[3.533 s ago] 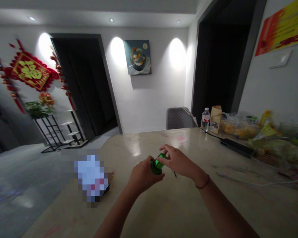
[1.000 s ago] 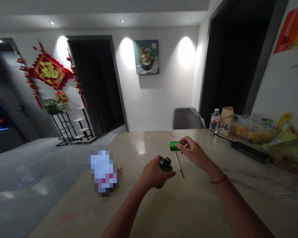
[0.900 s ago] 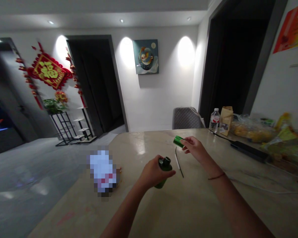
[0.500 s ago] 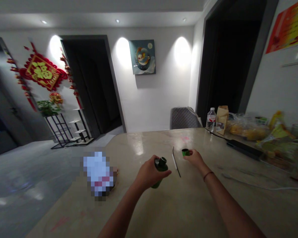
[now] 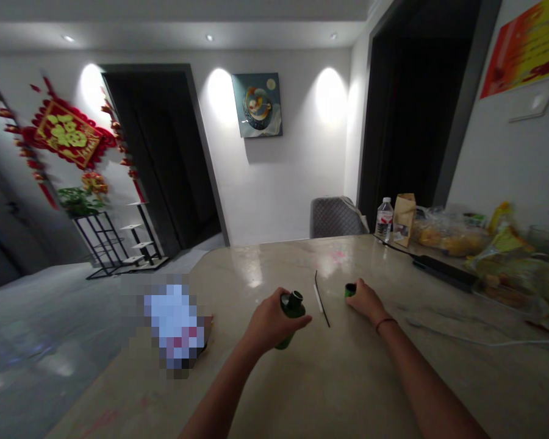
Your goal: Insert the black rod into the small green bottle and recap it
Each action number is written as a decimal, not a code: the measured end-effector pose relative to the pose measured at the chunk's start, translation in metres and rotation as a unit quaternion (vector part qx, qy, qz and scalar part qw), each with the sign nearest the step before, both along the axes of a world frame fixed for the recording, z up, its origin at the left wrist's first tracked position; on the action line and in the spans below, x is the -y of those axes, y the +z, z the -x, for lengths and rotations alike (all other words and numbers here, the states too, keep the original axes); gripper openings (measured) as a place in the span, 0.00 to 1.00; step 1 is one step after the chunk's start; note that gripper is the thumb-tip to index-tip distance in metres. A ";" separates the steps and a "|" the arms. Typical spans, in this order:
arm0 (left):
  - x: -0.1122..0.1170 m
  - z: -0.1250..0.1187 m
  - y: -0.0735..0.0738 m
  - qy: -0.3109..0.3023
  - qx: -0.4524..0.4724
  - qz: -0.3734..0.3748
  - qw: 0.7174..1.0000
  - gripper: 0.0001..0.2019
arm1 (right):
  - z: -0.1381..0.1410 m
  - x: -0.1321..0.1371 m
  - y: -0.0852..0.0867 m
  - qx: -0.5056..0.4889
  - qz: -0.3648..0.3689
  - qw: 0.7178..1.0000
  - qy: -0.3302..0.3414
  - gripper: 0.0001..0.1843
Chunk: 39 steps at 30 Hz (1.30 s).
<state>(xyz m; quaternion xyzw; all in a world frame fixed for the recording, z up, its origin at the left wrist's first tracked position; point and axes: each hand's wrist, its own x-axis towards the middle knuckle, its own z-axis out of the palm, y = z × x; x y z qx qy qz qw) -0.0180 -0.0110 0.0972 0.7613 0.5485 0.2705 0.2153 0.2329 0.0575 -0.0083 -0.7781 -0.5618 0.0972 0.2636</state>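
Note:
My left hand [image 5: 269, 318] is wrapped round a small dark green bottle [image 5: 291, 308], held just above the beige table [image 5: 338, 378] with its open neck pointing up. My right hand [image 5: 365, 301] rests on the table to the right, its fingers closed on a small green cap [image 5: 350, 289] that sits on the tabletop. Between the two hands lie a thin white stick [image 5: 319, 299] and a thin black stick [image 5: 321, 297].
Along the table's right side stand a water bottle [image 5: 383, 220], a paper bag [image 5: 403, 219], plastic bags of food [image 5: 448, 231], a black bar [image 5: 443, 271] and a white cable [image 5: 476, 338]. A grey chair [image 5: 336, 217] is at the far end. A blurred patch [image 5: 174, 326] lies at the left edge.
The cap came off the bottle. My right hand carried it away to the right and lowered it onto the table. My left hand kept hold of the bottle.

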 end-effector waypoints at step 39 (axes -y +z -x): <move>-0.015 0.035 0.028 -0.039 0.290 0.026 0.956 0.30 | 0.134 0.062 0.097 -0.343 -0.117 0.853 0.374 0.29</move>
